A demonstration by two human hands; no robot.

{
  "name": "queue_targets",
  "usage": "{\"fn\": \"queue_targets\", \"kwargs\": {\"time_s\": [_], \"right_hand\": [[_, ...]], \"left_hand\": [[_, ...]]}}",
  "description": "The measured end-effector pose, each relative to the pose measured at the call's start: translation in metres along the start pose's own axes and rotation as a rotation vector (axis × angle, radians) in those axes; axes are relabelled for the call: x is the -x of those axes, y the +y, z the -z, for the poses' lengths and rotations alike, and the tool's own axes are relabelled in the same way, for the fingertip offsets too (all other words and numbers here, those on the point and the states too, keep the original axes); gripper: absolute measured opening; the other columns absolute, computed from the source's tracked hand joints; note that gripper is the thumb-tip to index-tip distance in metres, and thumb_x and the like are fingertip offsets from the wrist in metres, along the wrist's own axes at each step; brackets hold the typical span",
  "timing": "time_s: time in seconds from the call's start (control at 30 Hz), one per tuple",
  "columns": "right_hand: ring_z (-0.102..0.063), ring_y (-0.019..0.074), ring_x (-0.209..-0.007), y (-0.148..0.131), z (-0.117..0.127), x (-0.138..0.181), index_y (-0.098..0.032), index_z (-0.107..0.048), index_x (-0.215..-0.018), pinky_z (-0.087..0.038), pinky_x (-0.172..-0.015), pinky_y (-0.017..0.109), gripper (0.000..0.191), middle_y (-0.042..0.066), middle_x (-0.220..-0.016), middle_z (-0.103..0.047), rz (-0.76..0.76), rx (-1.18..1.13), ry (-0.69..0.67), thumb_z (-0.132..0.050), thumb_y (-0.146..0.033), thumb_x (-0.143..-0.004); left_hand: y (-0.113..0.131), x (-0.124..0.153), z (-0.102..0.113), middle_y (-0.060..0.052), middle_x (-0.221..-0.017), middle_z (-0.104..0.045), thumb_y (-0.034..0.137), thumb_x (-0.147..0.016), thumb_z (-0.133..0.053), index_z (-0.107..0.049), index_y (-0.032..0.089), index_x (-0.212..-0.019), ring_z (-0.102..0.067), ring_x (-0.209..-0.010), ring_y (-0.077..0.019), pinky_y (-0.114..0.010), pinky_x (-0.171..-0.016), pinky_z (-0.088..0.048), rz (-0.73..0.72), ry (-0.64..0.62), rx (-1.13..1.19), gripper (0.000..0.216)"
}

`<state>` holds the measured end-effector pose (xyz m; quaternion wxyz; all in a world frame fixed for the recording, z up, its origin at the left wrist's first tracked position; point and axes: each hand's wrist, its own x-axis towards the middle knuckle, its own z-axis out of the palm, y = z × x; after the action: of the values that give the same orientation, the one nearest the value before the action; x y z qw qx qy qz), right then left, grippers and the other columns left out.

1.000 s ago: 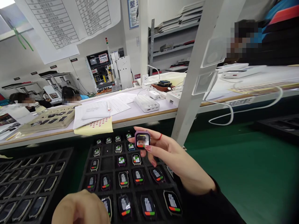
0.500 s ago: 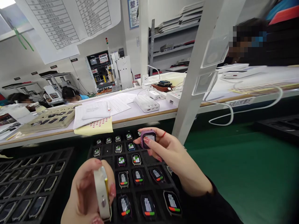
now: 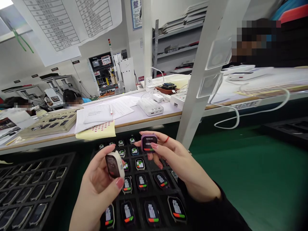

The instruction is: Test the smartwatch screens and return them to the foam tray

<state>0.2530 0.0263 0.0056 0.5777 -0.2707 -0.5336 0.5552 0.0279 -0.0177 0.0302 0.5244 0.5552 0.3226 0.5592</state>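
Note:
My left hand [image 3: 98, 183] is closed round a cream-cased smartwatch [image 3: 115, 165] without a strap, its dark screen tilted toward me. In my right hand [image 3: 176, 160] is a purple smartwatch [image 3: 149, 143], also strapless, with the thumb on its lit screen. Both hands are above a black foam tray [image 3: 141, 200] with several smartwatches in its slots. Nearer watches, such as the gold-rimmed watch [image 3: 176, 208], show white text over a red and green bar. Farther ones, such as the pale watch [image 3: 140, 164], show green and white blocks. My left hand hides part of the tray.
At left lies a second black tray [image 3: 72, 160] of dark-screened watches. Beyond, a bench [image 3: 125, 126] carries papers [image 3: 96, 117], a white charger box [image 3: 150, 107] and a beige tray [image 3: 51, 123]. A slanted white post [image 3: 202, 73] rises at right, near a hanging white cable [image 3: 237, 117]. Other people sit beyond.
My left hand has raised and turned the cream watch, so its screen now faces me. A watch at the tray's near left is now uncovered. The purple watch's screen now shows a red bar.

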Motion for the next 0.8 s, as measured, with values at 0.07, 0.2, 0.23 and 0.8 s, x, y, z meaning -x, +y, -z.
{"fn": "queue_targets", "kwargs": {"time_s": [0.07, 0.2, 0.23, 0.8], "right_hand": [[-0.059, 0.0138, -0.067, 0.000, 0.000, 0.001, -0.022, -0.066, -0.131, -0.048, -0.049, 0.018, 0.036, 0.011, -0.115, -0.074, 0.002, -0.001, -0.025, -0.070, -0.029, -0.096], [-0.062, 0.0142, -0.074, -0.001, 0.001, 0.003, -0.026, -0.063, -0.137, -0.051, -0.053, 0.017, 0.043, 0.010, -0.124, -0.071, 0.009, 0.003, -0.060, -0.070, -0.019, -0.094], [-0.062, 0.0145, -0.076, -0.001, 0.001, 0.004, -0.027, -0.063, -0.138, -0.051, -0.054, 0.017, 0.045, 0.009, -0.125, -0.071, 0.009, 0.004, -0.064, -0.069, -0.017, -0.094], [-0.063, 0.0154, -0.081, -0.004, -0.004, 0.006, -0.026, -0.063, -0.138, -0.052, -0.055, 0.016, 0.044, 0.009, -0.124, -0.072, -0.033, 0.027, -0.031, -0.068, -0.016, -0.095]], "left_hand": [[-0.001, -0.001, -0.004, -0.005, -0.102, -0.074, 0.023, -0.083, -0.083, -0.070, 0.036, -0.128, -0.069, -0.089, -0.0142, -0.020, -0.079, -0.057, 0.018, 0.014, -0.029, 0.049], [-0.004, -0.002, -0.013, -0.005, -0.108, -0.073, 0.028, -0.084, -0.082, -0.069, 0.036, -0.130, -0.071, -0.092, -0.0155, -0.022, -0.081, -0.058, 0.047, 0.048, -0.021, 0.048], [-0.004, -0.002, -0.015, -0.005, -0.109, -0.073, 0.029, -0.084, -0.082, -0.069, 0.036, -0.130, -0.071, -0.093, -0.0156, -0.022, -0.082, -0.058, 0.050, 0.070, -0.017, 0.047], [-0.015, -0.006, -0.010, -0.005, -0.132, -0.069, 0.029, -0.093, -0.073, -0.060, 0.034, -0.139, -0.069, -0.114, -0.0171, -0.023, -0.098, -0.055, -0.019, 0.056, -0.186, 0.048]]}}
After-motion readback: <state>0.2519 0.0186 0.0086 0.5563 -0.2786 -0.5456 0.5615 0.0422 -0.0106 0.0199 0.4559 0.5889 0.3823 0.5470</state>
